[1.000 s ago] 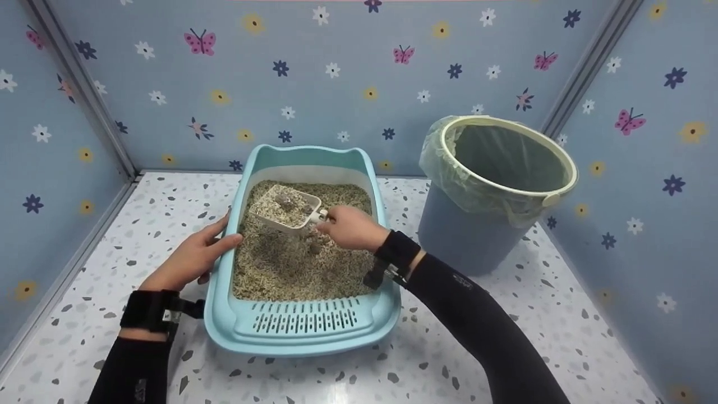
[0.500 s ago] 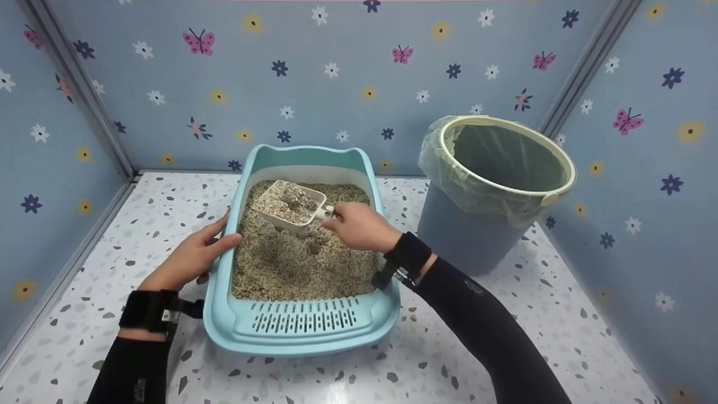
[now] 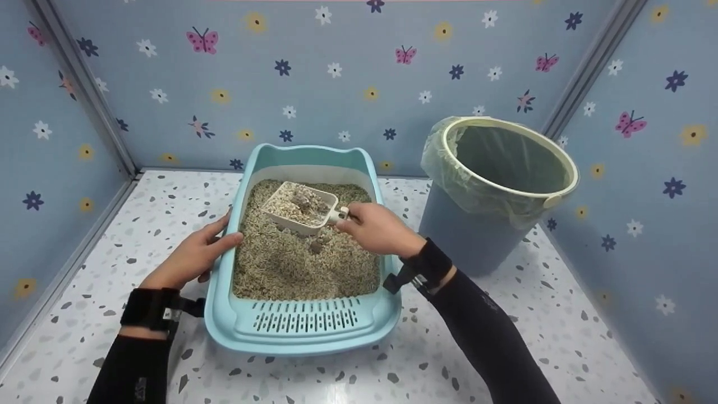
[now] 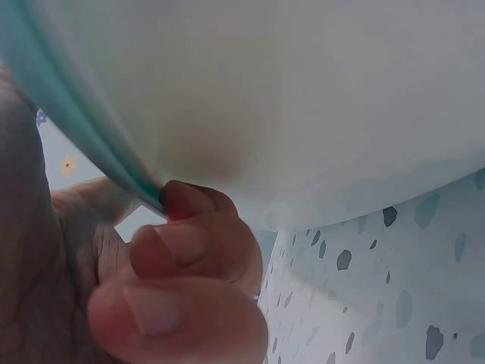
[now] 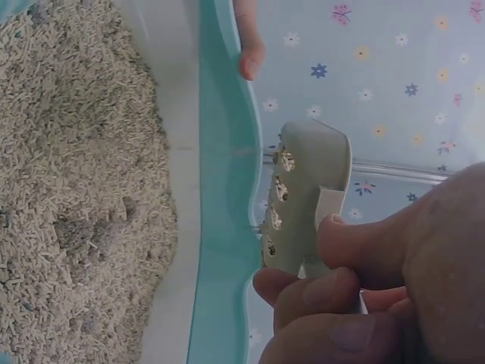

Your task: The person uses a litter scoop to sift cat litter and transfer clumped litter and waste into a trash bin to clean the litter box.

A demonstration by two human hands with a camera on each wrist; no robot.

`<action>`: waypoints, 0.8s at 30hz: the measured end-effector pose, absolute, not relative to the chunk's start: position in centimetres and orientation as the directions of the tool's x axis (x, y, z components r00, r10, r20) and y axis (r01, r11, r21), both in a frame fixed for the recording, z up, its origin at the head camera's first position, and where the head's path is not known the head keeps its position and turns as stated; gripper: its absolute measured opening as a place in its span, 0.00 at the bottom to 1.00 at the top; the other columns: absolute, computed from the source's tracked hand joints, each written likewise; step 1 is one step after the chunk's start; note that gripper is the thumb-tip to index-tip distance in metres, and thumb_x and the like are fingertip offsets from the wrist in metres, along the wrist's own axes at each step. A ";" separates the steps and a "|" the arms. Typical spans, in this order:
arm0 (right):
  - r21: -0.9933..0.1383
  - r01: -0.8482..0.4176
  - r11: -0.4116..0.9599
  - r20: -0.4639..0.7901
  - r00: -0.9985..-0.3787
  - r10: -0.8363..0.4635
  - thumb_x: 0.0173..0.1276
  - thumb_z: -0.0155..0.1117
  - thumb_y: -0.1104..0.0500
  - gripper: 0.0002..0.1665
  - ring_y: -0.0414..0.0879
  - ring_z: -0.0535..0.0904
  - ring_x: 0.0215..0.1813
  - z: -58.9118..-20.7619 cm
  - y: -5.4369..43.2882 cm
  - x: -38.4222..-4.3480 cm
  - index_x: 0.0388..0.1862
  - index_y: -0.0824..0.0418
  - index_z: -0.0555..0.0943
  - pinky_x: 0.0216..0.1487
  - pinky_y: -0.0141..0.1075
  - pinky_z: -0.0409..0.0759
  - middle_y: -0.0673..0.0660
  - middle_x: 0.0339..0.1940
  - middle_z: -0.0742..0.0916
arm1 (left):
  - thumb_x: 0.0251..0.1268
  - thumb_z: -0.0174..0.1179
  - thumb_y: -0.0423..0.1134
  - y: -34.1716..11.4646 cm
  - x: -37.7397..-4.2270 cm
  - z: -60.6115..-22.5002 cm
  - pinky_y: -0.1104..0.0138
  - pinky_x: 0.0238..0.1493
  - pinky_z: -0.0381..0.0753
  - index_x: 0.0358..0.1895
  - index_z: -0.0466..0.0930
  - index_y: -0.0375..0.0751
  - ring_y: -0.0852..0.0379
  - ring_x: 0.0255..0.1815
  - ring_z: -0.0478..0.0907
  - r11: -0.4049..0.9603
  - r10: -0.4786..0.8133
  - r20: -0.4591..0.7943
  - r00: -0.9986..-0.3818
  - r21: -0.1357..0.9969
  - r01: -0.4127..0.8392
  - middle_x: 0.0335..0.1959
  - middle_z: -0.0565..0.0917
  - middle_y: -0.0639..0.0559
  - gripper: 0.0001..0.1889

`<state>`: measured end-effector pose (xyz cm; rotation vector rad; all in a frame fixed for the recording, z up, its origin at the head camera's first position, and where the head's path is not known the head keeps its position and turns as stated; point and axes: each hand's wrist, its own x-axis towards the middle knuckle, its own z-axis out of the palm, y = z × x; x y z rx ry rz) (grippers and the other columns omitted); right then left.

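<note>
A turquoise litter box (image 3: pixel 303 342) holds beige pellet litter (image 3: pixel 303 275). My left hand (image 3: pixel 193 255) grips its left rim, thumb on top and fingertips (image 4: pixel 189 243) curled under the edge in the left wrist view. Between the thumb and curled fingers of my right hand (image 3: pixel 381 227) is the handle of a white litter scoop (image 3: pixel 297 226). Pellets and a greyish clump (image 3: pixel 303 200) lie in the scoop, which is above the litter. In the right wrist view, pellets show in the scoop's slots (image 5: pixel 280 189). A darker clump (image 3: pixel 316 246) sits on the litter below the scoop.
To the right stands a blue bin (image 3: pixel 465 241) lined with a thin greenish bag (image 3: pixel 449 163) under a cream ring (image 3: pixel 569 160). Flower-patterned panels (image 3: pixel 336 45) rise behind and on both sides. The surface below is speckled white (image 3: pixel 437 348).
My right hand has drawn the loaded scoop a little to the right over the litter, and the darker clump below shows more plainly. My left hand has stayed on the rim.
</note>
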<state>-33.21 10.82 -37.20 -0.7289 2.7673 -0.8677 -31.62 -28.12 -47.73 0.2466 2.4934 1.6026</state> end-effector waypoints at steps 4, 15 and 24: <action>-0.577 -0.430 0.695 0.021 -0.858 -0.513 0.88 0.65 0.47 0.18 0.42 0.69 0.27 -37.2 11.8 -32.6 0.35 0.53 0.76 0.33 0.41 0.72 0.47 0.26 0.73 | 0.87 0.59 0.61 -28.3 -31.6 -47.7 0.66 0.14 0.70 0.93 0.48 0.65 0.61 0.12 0.60 0.412 0.224 -0.051 -0.973 0.910 0.047 0.43 0.88 0.35 0.42; -0.587 -0.470 0.660 0.060 -0.838 -0.543 0.85 0.69 0.47 0.13 0.45 0.74 0.32 -37.0 14.1 -31.5 0.46 0.55 0.81 0.36 0.44 0.78 0.49 0.31 0.79 | 0.86 0.59 0.63 -28.7 -31.4 -47.4 0.66 0.14 0.70 0.93 0.49 0.67 0.62 0.12 0.60 0.415 0.213 -0.050 -0.976 0.909 0.044 0.46 0.89 0.33 0.42; -0.603 -0.508 0.615 0.065 -0.799 -0.597 0.82 0.71 0.50 0.09 0.45 0.77 0.33 -37.4 16.3 -30.7 0.50 0.52 0.84 0.37 0.45 0.79 0.48 0.33 0.83 | 0.86 0.60 0.62 -28.4 -31.2 -47.7 0.66 0.15 0.69 0.93 0.49 0.63 0.62 0.13 0.59 0.397 0.231 -0.053 -0.972 0.917 0.044 0.33 0.82 0.44 0.43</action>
